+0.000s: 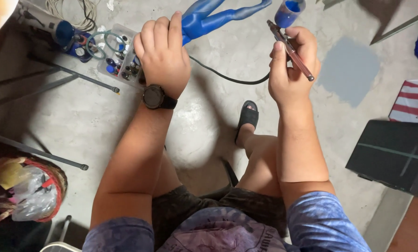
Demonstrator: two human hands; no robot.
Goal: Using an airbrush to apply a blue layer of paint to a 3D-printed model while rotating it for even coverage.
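— Figure (209, 17), blue, sits up top in my left hand (162, 51). My fingers are curled tight around it.

— What could go wrong?

— It might slip, because the paint looks wet. The spray pen (290, 50) is pinched in my right hand (290, 70), and its blue cup (288, 11) could tip.

— Got room?

— Not much on the left: the parts box (120, 53) is right under my knuckles. The hose (227, 77) hangs between my hands. The black box (396, 156) sits well off to the right, with bare floor (204, 130) in the middle.
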